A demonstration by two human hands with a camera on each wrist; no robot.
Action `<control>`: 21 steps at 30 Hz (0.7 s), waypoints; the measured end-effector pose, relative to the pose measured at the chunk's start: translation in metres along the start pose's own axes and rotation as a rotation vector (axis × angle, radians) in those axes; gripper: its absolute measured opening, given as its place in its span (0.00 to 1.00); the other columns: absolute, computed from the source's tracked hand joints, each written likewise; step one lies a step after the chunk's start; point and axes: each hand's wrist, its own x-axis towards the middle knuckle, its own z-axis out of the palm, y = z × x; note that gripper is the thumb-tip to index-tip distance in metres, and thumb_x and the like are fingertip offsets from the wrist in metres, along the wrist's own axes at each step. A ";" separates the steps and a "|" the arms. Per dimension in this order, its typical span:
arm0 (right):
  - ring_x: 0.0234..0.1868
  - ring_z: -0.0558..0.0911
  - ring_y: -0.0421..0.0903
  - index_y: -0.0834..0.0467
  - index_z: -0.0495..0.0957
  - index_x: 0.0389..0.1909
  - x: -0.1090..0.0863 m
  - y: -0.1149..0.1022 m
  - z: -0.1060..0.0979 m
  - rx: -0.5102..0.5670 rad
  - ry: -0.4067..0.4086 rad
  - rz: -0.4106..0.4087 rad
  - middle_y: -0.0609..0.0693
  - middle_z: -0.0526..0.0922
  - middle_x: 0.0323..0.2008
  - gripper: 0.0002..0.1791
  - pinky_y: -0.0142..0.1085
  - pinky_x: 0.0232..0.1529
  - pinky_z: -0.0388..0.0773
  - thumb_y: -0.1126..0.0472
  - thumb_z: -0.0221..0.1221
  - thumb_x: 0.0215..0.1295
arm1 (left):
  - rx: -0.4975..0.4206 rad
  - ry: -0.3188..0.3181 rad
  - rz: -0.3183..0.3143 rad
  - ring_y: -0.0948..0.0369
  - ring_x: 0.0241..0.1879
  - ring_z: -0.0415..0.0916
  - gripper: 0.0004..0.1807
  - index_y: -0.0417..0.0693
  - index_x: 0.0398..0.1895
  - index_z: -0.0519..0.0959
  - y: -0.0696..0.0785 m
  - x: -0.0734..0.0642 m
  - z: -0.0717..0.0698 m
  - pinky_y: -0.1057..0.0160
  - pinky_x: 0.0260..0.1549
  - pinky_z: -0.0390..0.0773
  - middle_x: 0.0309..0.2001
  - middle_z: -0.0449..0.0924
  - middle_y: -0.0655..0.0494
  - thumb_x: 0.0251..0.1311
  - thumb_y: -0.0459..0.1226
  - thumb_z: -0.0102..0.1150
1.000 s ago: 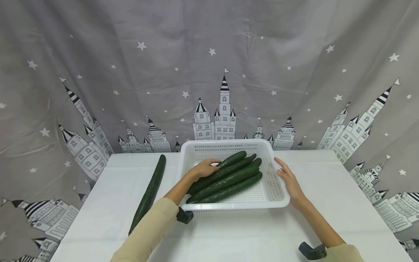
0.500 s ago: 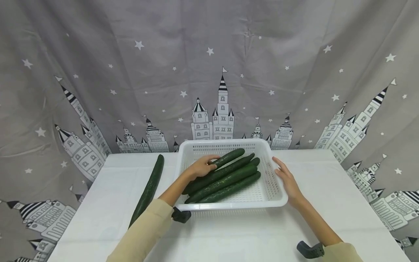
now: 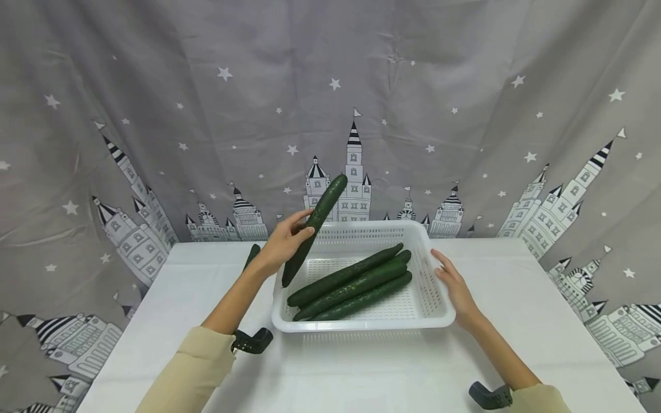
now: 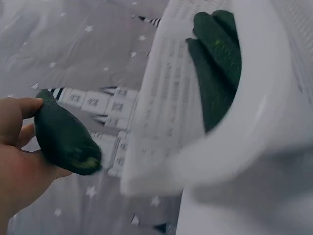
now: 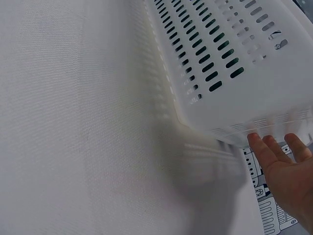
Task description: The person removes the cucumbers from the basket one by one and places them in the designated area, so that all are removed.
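Note:
My left hand point(image 3: 281, 244) grips a dark green cucumber point(image 3: 325, 203) around its middle, tilted and raised above the left rim of a white perforated basket point(image 3: 361, 326). Seen end-on in the left wrist view, that cucumber point(image 4: 66, 139) sits between thumb and fingers. Inside the basket lie three more cucumbers point(image 3: 356, 287), side by side at a slant. At the basket's right side, the fingers of my right hand point(image 3: 457, 287) are extended against the outer wall. The right wrist view shows those fingertips point(image 5: 253, 139) at the wall near a lower corner.
Another cucumber point(image 3: 253, 253) lies on the white table point(image 3: 377, 373) left of the basket, mostly covered by my left arm. Behind the table hangs a grey curtain point(image 3: 232, 109) printed with stars and castles. A dark camera mount point(image 3: 253, 341) sits on my left wrist.
My left hand has lifted one cucumber out of the basket, moving it up and to the left. The basket's left end shifts slightly left. My right hand stays at the right side.

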 end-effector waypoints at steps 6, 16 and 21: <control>0.69 0.63 0.66 0.54 0.43 0.80 -0.001 0.000 -0.001 0.000 -0.002 0.009 0.64 0.51 0.76 0.30 0.31 0.52 0.75 0.54 0.35 0.83 | 0.047 0.126 -0.061 0.39 0.61 0.69 0.32 0.51 0.79 0.56 -0.003 -0.024 -0.041 0.39 0.55 0.72 0.68 0.65 0.33 0.76 0.40 0.51; 0.68 0.64 0.65 0.54 0.44 0.80 0.000 0.001 -0.002 -0.013 -0.006 0.005 0.64 0.53 0.75 0.30 0.32 0.52 0.75 0.53 0.35 0.83 | 0.125 0.221 -0.206 0.36 0.63 0.66 0.34 0.50 0.81 0.50 -0.057 -0.073 -0.087 0.38 0.54 0.72 0.67 0.63 0.28 0.76 0.40 0.49; 0.67 0.65 0.64 0.53 0.44 0.81 0.000 0.002 -0.002 -0.029 -0.007 0.004 0.64 0.53 0.75 0.31 0.32 0.52 0.75 0.52 0.35 0.82 | 0.136 0.209 -0.278 0.34 0.64 0.63 0.36 0.50 0.81 0.46 -0.085 -0.090 -0.099 0.39 0.51 0.73 0.68 0.58 0.25 0.77 0.42 0.47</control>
